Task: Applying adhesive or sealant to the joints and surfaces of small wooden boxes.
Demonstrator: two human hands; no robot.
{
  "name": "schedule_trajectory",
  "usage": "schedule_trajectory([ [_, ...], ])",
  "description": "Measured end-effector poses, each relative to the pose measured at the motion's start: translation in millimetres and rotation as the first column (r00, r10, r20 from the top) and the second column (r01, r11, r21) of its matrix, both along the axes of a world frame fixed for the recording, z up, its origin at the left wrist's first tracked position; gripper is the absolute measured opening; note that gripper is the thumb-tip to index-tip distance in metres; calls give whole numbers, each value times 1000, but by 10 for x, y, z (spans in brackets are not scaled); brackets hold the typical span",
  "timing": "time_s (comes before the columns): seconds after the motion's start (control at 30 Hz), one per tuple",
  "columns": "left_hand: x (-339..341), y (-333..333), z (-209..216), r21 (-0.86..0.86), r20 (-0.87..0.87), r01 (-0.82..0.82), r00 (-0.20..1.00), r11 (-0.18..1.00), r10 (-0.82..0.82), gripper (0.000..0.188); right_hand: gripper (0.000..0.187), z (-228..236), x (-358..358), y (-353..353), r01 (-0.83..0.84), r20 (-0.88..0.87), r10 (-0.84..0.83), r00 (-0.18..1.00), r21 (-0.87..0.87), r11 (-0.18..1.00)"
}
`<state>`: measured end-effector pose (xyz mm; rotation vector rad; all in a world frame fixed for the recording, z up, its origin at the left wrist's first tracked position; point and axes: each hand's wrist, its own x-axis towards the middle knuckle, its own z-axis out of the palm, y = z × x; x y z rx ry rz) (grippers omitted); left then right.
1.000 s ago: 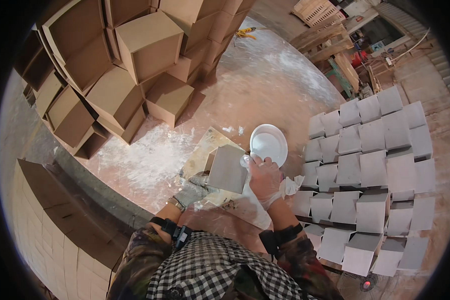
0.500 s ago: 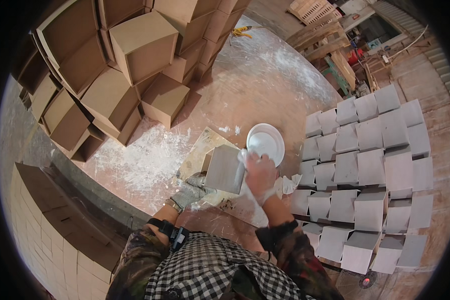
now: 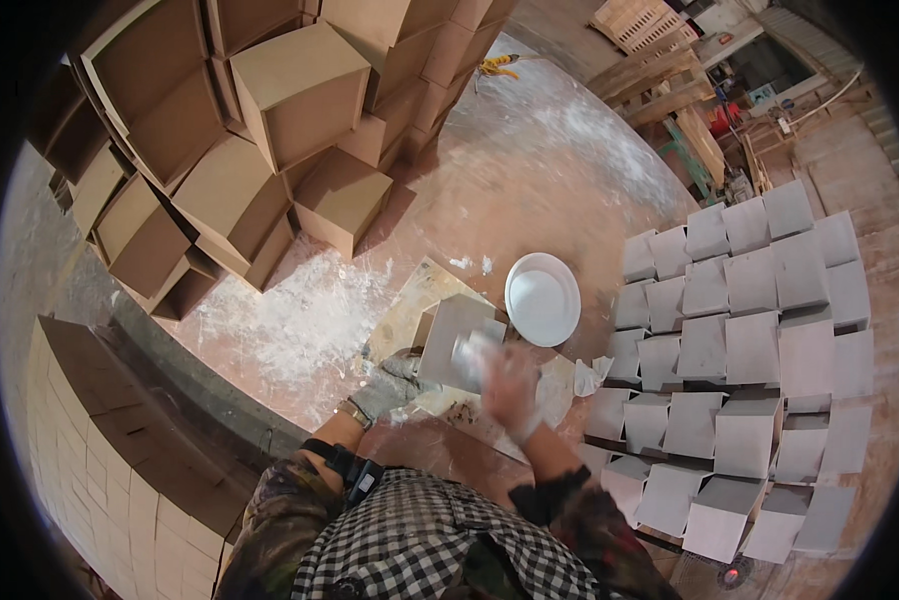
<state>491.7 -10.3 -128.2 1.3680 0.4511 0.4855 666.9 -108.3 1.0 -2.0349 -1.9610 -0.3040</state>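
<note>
Far ahead of me, yellow object (image 3: pixel 498 65). To my right, beyond: wooden planks (image 3: pixel 660 82), green frame (image 3: pixel 692 167), red object (image 3: pixel 722 120). Low right: red-centred fan (image 3: pixel 735 573).

left hand (image 3: pixel 387 388): gloved, forward | right hand (image 3: pixel 511 393): blurred, forward | both forearms (image 3: pixel 548 453): angled inward

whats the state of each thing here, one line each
left hand: gloved, at the small box's lower left
right hand: motion-blurred, holding a pale wad over the box
small box: visible face greyish white
basin: uncovered, upright
board: stained
brown boxes: stacked, uncoated
pale boxes: in rows
floor: white-smeared
</note>
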Motion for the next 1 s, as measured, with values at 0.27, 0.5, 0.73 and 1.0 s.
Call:
schedule_trajectory([
  [0.27, 84, 1, -41, -49, -31, 11, 999, 999, -13, 44, 43, 118, 289, 373, 93, -83, -94, 992, -17, 996],
  [0.5, -52, -21, -131, 106, -124, -24, 992, 994, 37, 45, 38, 126, -124, -200, -134, -360, 100, 927, -70, 989],
  [0.73, 79, -12, 112, 160, -195, -19, 979, 987, 51, 44, 43, 54, 500, 485, 10, -396, 6, 918, 38, 999],
  [1.0, 31, -45, -247, -223, 233, -32, 969, 974, 85, 40, 43, 222, -218, -193, -167, -282, 140, 949, -74, 983],
])
